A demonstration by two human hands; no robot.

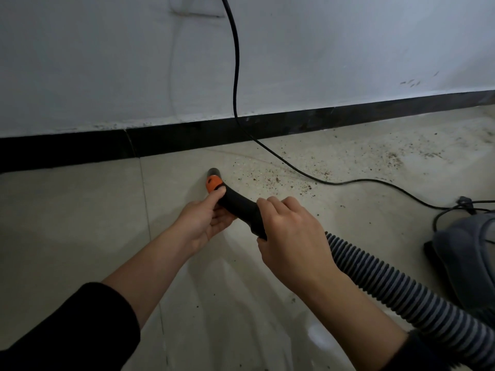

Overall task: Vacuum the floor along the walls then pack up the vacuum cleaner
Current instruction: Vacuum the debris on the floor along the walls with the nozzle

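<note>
A black curved vacuum handle (239,207) with an orange collar (213,183) and a short grey nozzle tip (214,172) points down at the tiled floor near the wall. My left hand (206,220) holds the handle from below, thumb pressed just behind the orange collar. Further back, my right hand (292,236) grips the handle where the ribbed grey hose (401,293) joins it. That hose runs off to the lower right. At the right edge sits the grey vacuum cleaner body (466,253).
A black power cord (235,76) hangs from a wall socket (197,5), crosses the black skirting board (187,139) and runs along the floor to the vacuum. Brown dirt specks (294,175) are scattered on the tiles right of the nozzle.
</note>
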